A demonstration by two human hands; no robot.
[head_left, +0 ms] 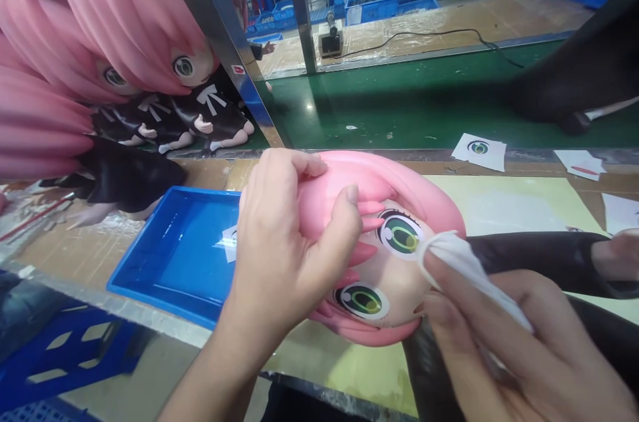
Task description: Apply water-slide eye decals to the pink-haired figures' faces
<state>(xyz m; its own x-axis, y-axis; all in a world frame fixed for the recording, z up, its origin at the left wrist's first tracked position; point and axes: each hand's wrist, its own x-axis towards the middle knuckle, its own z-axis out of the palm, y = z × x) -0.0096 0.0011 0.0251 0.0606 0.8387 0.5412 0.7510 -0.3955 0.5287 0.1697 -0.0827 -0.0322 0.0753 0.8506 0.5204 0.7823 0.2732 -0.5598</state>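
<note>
A large figure with pink hair lies on its back, its head in front of me, turned sideways. My left hand is spread over the pink hair, thumb near the fringe, and grips the head. Two green eyes, the upper eye and the lower eye, show on the pale face. In my right hand is a folded white cloth, pinched between the fingers. Its wrapped tip touches or nearly touches the cheek beside the upper eye. The figure's dark arm extends to the right.
A blue tray with water and a paper piece stands at left. More pink-haired figures crowd the upper left behind a metal post. An eye decal lies beside the green belt. Another dark figure part is upper right.
</note>
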